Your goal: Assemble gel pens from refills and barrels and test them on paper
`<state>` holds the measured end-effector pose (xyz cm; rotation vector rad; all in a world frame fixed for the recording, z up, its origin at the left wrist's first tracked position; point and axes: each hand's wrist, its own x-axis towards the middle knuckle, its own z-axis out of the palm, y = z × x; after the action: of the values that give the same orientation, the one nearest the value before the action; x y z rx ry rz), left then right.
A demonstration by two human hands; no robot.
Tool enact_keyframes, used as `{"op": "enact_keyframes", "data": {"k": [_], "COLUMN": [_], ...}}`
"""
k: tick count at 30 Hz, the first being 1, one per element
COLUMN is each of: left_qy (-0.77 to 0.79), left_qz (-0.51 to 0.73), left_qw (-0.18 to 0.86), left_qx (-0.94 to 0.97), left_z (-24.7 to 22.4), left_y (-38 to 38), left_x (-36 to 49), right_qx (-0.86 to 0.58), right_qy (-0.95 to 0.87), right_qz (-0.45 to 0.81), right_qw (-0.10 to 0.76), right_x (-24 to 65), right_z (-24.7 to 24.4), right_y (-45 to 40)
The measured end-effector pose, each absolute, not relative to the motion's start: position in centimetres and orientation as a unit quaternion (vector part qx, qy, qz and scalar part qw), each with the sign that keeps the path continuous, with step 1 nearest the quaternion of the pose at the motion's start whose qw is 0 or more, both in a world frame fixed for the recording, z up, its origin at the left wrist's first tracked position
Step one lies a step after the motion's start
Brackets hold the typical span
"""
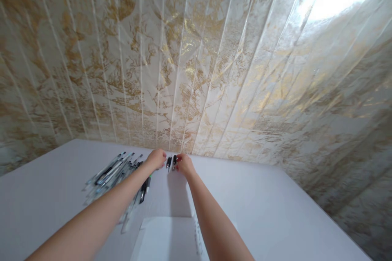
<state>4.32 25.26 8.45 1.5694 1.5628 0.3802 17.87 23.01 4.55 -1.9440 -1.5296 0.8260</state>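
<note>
Near the far edge of the white table, my right hand (184, 164) has its fingers closed at the right side of a small group of dark-capped pens (172, 162). Just left of that group is my left hand (157, 159), its fingers curled; whether it holds anything is too small to tell. A large loose pile of pens (114, 171) lies to the left, partly hidden behind my left forearm. Some black pens (145, 189) rest at the pile's right side.
The white table (260, 204) stretches to both sides. A white sheet of paper (159, 236) lies at the near edge, with dark marks near my right forearm. Behind the table hangs a shiny gold-patterned curtain (183, 69).
</note>
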Motion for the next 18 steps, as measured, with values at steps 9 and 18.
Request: {"op": "enact_keyframes", "data": {"k": [9,18], "left_qy": [0.552,0.541], "left_qz": [0.363,0.464], "left_qw": [0.462,0.413], "left_qx": [0.592,0.566], "left_z": [11.5,11.6], "left_y": [21.6,18.5], "left_x": [-1.6,-4.8], "right_qx": [-0.731,-0.709], "right_qy": [-0.592,-0.636], "right_qz": [0.246,0.261], "right_qw": [0.234,0.158], "right_x": [16.8,9.0], "right_z": [6.8,6.8], "right_y": [21.0,20.3]}}
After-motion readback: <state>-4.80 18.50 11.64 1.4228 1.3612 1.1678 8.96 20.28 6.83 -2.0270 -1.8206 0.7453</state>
